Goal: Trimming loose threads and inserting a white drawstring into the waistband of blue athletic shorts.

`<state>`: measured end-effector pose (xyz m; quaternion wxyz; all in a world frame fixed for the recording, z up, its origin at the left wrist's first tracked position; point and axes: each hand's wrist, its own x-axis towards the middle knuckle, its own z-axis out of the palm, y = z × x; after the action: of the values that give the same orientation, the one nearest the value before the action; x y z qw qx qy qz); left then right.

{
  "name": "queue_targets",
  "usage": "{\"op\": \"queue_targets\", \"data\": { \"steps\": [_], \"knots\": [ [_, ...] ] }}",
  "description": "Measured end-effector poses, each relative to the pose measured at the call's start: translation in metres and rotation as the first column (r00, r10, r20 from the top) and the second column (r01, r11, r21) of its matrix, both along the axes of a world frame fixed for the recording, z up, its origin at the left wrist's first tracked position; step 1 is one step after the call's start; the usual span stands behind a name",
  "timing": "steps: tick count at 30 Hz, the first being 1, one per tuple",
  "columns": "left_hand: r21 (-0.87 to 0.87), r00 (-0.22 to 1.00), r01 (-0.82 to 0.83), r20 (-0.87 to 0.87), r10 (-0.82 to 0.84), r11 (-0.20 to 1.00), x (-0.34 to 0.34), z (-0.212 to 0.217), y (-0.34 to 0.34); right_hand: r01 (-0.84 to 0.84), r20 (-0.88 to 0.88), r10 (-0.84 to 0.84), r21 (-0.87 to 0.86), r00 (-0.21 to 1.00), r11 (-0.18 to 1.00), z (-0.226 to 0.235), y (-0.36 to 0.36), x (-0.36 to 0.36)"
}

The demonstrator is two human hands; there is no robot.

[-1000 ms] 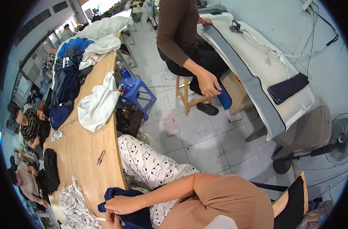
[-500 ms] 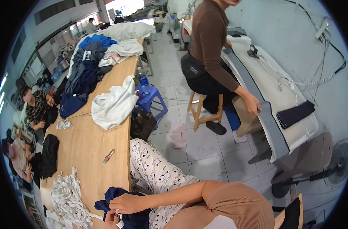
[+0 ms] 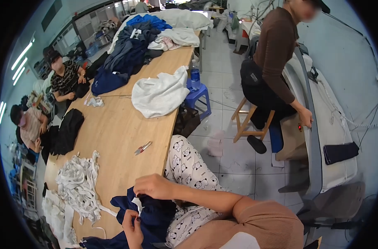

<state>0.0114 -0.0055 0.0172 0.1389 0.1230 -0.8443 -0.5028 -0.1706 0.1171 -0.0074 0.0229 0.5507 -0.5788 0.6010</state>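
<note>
A bunched navy garment [image 3: 159, 216] lies over the table's near edge and my lap. My right hand [image 3: 155, 186] is above it, fingers pinched at the upper end of a short white fabric strip [image 3: 137, 203] against the navy cloth. Lower down, my left hand [image 3: 132, 228] has its thumb and fingers closed by the strip's lower end; its exact grip is partly hidden. Left of my hands, a tangled pile of white fabric strips [image 3: 77, 182] sits on the table, with one strip trailing toward the garment. Small thread snips [image 3: 143, 148] lie beyond my hands.
Along the wooden table [image 3: 114, 133] are a white cloth [image 3: 160, 93], heaped dark and blue garments [image 3: 128, 54] and a black garment [image 3: 68, 132]. Two people sit across it. To the right, a person [image 3: 276, 50] on a wooden stool handles grey fabric at an ironing board [image 3: 338, 174].
The view has turned left, shifting the scene rightward. My right hand has lifted away from my left, and more of the white strip shows between them. The seated person's fabric has shifted.
</note>
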Motion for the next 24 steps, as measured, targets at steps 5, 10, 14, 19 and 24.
{"op": "queue_targets", "data": {
  "steps": [5, 10, 14, 19, 24],
  "knots": [
    [0.011, 0.996, 0.017, -0.087, -0.016, 1.0, -0.002, 0.007, -0.005, -0.085, 0.118, 0.079, 0.043, 0.99, 0.995, 0.03, 0.002, 0.007],
    [0.24, 0.962, 0.03, -0.271, 0.038, 0.97, -0.003, -0.035, -0.028, -0.153, -0.09, 0.149, -0.041, 0.985, 0.987, 0.035, -0.011, 0.029],
    [0.296, 0.956, 0.205, -0.264, -0.126, 0.933, -0.014, -0.029, -0.028, -0.074, -0.149, 0.056, -0.123, 0.987, 0.99, 0.042, -0.008, 0.019],
    [0.34, 0.986, 0.097, -0.163, -0.043, 0.935, -0.009, -0.035, -0.016, -0.021, -0.077, 0.012, -0.129, 0.997, 0.991, 0.046, -0.002, 0.019],
    [0.284, 0.948, 0.299, -0.201, -0.249, 0.911, -0.03, 0.008, 0.021, 0.112, -0.063, -0.13, -0.236, 0.989, 0.965, 0.056, 0.015, 0.015]
  ]
}}
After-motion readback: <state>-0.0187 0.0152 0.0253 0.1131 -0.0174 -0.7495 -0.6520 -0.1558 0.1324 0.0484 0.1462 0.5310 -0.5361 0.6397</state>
